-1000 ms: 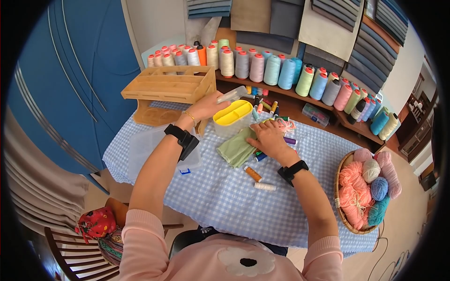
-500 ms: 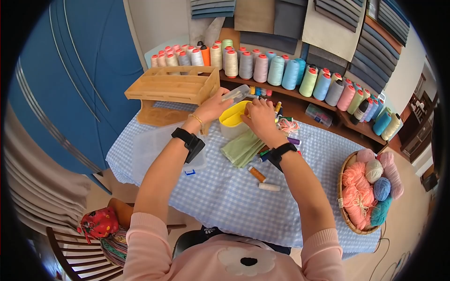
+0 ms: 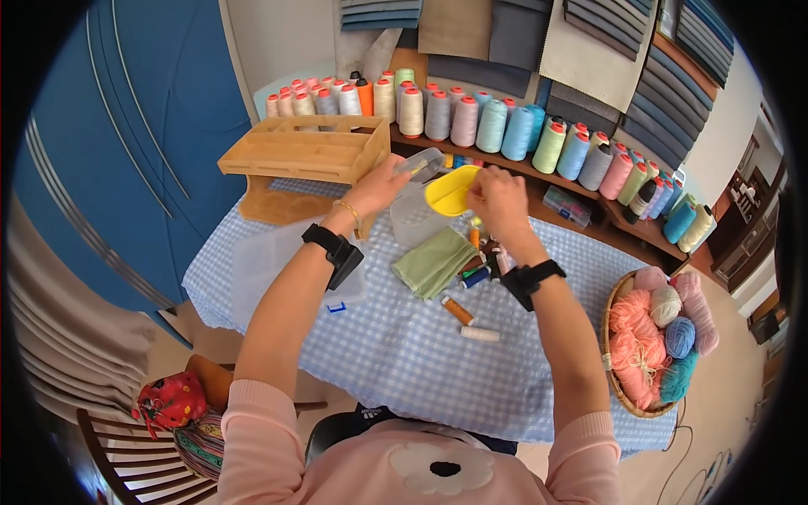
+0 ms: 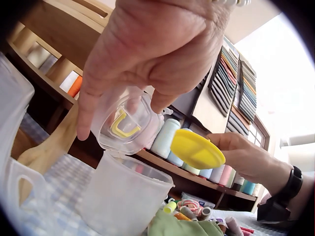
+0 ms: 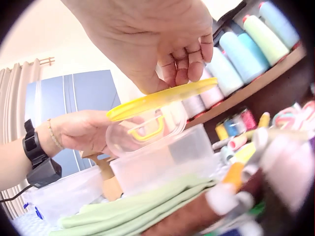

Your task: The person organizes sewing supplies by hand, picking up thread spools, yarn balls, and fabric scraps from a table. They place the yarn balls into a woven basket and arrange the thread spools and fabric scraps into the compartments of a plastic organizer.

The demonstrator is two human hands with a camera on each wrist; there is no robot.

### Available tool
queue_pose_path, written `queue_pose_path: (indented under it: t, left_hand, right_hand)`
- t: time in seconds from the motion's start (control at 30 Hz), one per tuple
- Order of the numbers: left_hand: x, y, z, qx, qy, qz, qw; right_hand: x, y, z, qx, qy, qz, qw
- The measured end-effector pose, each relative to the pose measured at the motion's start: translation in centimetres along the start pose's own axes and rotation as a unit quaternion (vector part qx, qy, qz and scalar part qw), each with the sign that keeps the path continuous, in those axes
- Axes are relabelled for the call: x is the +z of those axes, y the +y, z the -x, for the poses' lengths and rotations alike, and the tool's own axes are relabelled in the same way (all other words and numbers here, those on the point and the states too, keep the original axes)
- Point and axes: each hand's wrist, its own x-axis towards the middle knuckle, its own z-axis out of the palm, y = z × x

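My right hand [image 3: 502, 204] pinches the edge of a yellow divided tray [image 3: 449, 192] and holds it tilted above a translucent plastic box [image 5: 165, 160]. The box [image 4: 125, 194] stands uncovered on the checked cloth. Beside its far left rim, my left hand [image 3: 376, 187] holds a clear lid [image 4: 123, 123] with a yellow handle, tipped up on edge, fingers on either side of it. In front of the box lies a folded green cloth [image 3: 433, 263]. Several small thread spools are scattered to its right, with an orange spool [image 3: 457, 310] and a white spool [image 3: 480, 334] nearer me.
A wooden rack [image 3: 307, 151] stands back left, over a large clear plastic bin [image 3: 286, 265] with a blue clip [image 3: 337, 307]. Large thread cones [image 3: 491, 126] line the shelf [image 3: 581, 187] behind. A wicker basket [image 3: 608, 341] of yarn sits at the right edge.
My right hand went from the spools and green cloth to the yellow tray, then lifted it out of the box, up and to the right. My left hand stays at the lid.
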Motion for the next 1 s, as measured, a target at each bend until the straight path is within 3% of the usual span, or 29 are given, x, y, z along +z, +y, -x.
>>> queue_pose_path:
  t: [0.13,0.3,0.33,0.4,0.57,0.63,0.7,0.8,0.83,0.9,0.93,1.0]
  left_hand:
    - [0.1,-0.5,-0.5,0.028,-0.010,0.002,1.000]
    - [0.1,0.1,-0.6,0.001,-0.016,-0.060,0.998]
    - [0.1,0.0,-0.8,0.005,-0.019,-0.059,0.998]
    - [0.4,-0.2,-1.0,0.012,-0.011,-0.084,0.996]
    - [0.7,-0.7,-1.3,0.057,0.006,-0.144,0.988]
    - [0.7,-0.1,-0.9,0.060,0.009,-0.127,0.990]
    - [0.3,0.3,-0.6,0.056,0.004,-0.116,0.992]
    - [-0.2,0.6,-0.3,0.047,-0.013,-0.103,0.994]
    - [-0.4,0.7,-0.2,0.039,-0.025,-0.103,0.994]
    - [-0.6,0.8,0.1,0.032,-0.023,-0.095,0.995]
    - [-0.6,0.8,0.3,0.028,-0.025,-0.086,0.996]
    - [-0.5,1.0,0.6,0.030,-0.016,-0.087,0.996]
  right_hand:
    - [-2.9,5.5,2.3,0.042,-0.027,0.073,0.996]
    - [-4.7,11.1,6.5,0.168,-0.126,0.236,0.949]
    - [-5.0,11.5,7.1,0.174,-0.126,0.237,0.947]
    - [-5.5,12.0,8.2,0.232,-0.207,0.266,0.913]
    - [-5.9,13.2,10.2,0.216,-0.247,0.270,0.906]
    - [-6.0,12.8,9.6,0.256,-0.333,0.294,0.859]
    - [-5.6,12.3,9.4,0.230,-0.320,0.298,0.870]
    - [-4.7,10.6,8.1,0.116,-0.114,0.246,0.956]
    - [-4.7,9.3,7.2,0.112,-0.113,0.244,0.957]
    - [-5.1,6.0,5.2,0.079,-0.155,-0.005,0.985]
    - [-4.4,5.0,4.8,0.079,-0.156,-0.006,0.985]
    - [-3.0,3.3,4.3,-0.050,-0.130,-0.069,0.988]
